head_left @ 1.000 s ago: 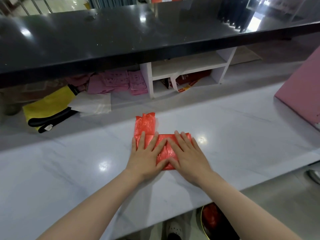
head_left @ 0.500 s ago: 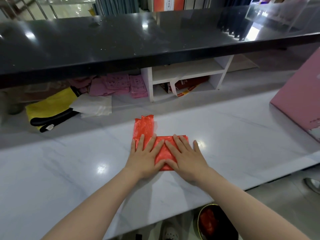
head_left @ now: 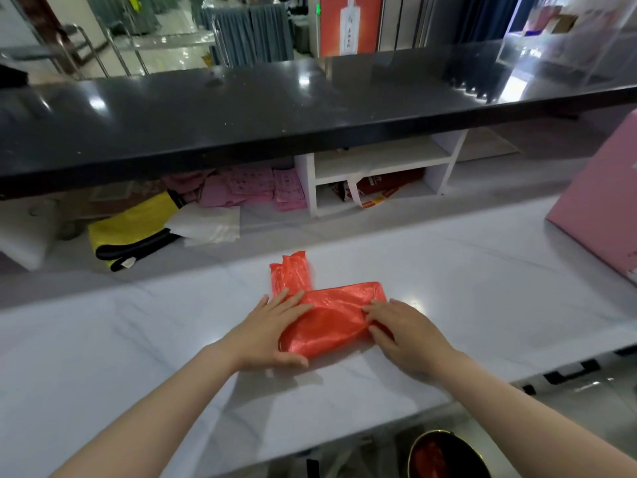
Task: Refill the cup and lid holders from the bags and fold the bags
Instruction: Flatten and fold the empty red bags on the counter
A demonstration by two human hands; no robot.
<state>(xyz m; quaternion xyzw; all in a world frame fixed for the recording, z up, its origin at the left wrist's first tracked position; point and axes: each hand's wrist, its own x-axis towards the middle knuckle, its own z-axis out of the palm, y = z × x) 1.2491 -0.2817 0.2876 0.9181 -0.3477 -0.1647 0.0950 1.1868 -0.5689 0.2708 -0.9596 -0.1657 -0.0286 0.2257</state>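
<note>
Head | red bag (head_left: 327, 319) under both hands; pink box (head_left: 599, 215) right

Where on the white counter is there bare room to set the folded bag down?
Bare counter left of the left hand, and between the right hand and the pink box. Crowded: the back ledge, with a yellow bag, white sheets and pink packets. The red bag fills the middle.

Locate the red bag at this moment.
In the head view the red bag lies on the white marble counter, centre frame, between the left hand and the right hand, below the black ledge.
</note>
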